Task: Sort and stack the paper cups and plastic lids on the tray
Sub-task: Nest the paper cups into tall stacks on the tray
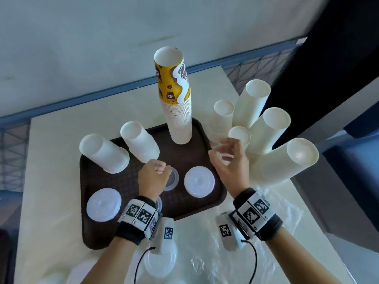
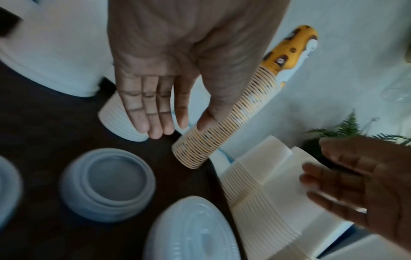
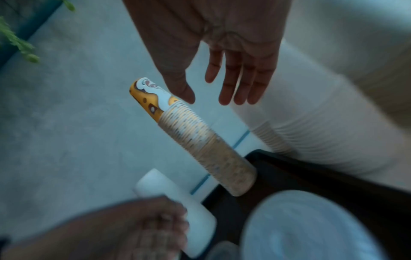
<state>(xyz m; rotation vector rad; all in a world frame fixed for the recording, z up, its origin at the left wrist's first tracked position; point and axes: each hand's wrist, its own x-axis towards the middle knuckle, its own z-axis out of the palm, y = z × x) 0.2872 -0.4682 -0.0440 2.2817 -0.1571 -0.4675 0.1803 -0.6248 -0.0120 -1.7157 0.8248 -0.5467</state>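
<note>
Nearest the person, off the near edge of the brown tray [image 1: 96, 228], a clear lid stack [image 1: 160, 263] is lying on crinkled clear plastic wrap [image 1: 235, 261] spread over the pale worktop [image 1: 51, 160].

On the tray's near left corner a wide translucent lid [image 1: 103, 204] is lying flat. A second wide lid [image 1: 199, 181] is sitting toward the tray's right edge, and a small stack of round lids [image 2: 108, 184] is sitting just left of it, near the tray's middle.

The left hand [image 1: 153, 177] is hovering over that small stack; the wrist view is showing its fingers [image 2: 153, 112] straight and pressed side by side, holding nothing. The right hand [image 1: 229, 160] is hanging over the tray's right edge with fingers loosely spread and empty, thumb apart from the rest in its wrist view [image 3: 224, 70].

On the tray's left side two short stacks of white cups are standing upside down: one [image 1: 104, 153] at the left edge, one [image 1: 139, 141] just right of it.

At the tray's far edge a tall stack of printed cups [image 1: 177, 111] is standing upright, its top cup yellow and brown.

Off the tray's right edge, on the worktop, several tall white cup stacks [image 1: 264, 130] are standing upside down, packed close together.
</note>
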